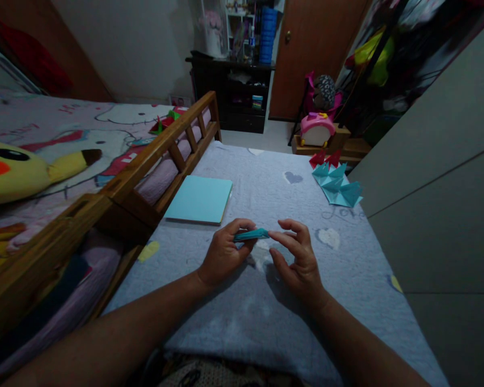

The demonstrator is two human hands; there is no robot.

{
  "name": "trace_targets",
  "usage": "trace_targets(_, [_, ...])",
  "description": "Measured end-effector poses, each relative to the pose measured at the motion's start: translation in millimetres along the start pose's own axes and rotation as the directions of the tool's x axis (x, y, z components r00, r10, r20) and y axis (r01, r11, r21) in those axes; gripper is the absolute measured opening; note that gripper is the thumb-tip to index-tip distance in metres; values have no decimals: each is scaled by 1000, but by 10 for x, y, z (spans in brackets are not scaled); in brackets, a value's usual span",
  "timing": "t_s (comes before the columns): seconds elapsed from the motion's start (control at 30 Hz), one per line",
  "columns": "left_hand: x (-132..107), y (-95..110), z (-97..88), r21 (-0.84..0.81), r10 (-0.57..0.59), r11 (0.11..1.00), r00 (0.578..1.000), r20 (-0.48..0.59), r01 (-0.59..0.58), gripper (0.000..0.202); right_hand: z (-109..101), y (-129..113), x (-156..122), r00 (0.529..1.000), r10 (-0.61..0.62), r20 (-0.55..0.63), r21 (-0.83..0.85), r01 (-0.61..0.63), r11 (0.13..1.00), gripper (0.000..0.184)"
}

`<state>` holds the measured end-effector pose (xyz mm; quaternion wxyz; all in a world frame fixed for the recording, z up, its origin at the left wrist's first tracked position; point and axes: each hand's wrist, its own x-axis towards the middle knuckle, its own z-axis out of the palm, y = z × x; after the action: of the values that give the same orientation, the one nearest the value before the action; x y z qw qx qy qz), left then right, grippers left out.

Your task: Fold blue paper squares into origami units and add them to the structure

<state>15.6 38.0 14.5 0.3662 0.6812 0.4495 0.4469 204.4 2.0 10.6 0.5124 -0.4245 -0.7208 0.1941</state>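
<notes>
A narrow strip of folded blue paper (251, 235) is pinched between the thumb and fingers of my left hand (226, 250), held above the bed cover. My right hand (300, 258) is at the strip's right end, its fingers apart and curved; one fingertip is at or very near the tip of the paper. Beyond my left hand lies a stack of square blue paper sheets (201, 199). Folded blue paper shapes (336, 185) stand at the far right, with folded red paper pieces (325, 159) just behind them.
A wooden bed rail (161, 153) runs along the left side. Past it are a yellow plush toy (20, 169) and red and green folded paper (165, 122). The pale blue bed cover (262, 183) lies under my hands. A grey cabinet (439, 215) borders the right.
</notes>
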Motion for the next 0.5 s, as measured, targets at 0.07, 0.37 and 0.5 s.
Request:
trace_targets(0.07, [-2, -11, 1, -1, -10, 1000, 1000, 4, 10, 15, 1, -5, 4, 1000, 1, -2, -2, -1, 1000, 49])
trace_targets(0.37, [-7, -30, 6, 5, 4, 1000, 1000, 3, -4, 15, -6, -24, 0, 1000, 5, 8, 14, -6, 1000, 48])
trace_targets(0.5, [-9, -12, 4, 24, 23, 999, 1000, 15, -23, 13, -13, -34, 5, 1000, 0, 14, 21, 0, 1000, 55])
